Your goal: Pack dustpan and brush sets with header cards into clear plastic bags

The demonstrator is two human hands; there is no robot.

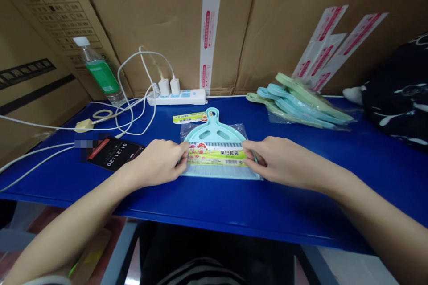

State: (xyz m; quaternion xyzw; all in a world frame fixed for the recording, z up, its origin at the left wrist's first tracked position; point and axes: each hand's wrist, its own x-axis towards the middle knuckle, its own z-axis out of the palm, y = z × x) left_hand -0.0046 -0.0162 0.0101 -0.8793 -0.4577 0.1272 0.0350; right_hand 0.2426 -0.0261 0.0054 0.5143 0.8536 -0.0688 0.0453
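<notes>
From the head view, the bagged dustpan set (216,153) lies flat in the middle of the blue bench (234,207), its handle pointing to the far edge. The left hand (160,163) pinches the packet's left side with curled fingers; the right hand (277,161) pinches its right side the same way. A loose label strip (190,118) lies just beyond. A power strip (177,96) sits along the far edge, a stack of dustpans (301,100) near the far right corner, and a phone (113,153) beside the left hand.
</notes>
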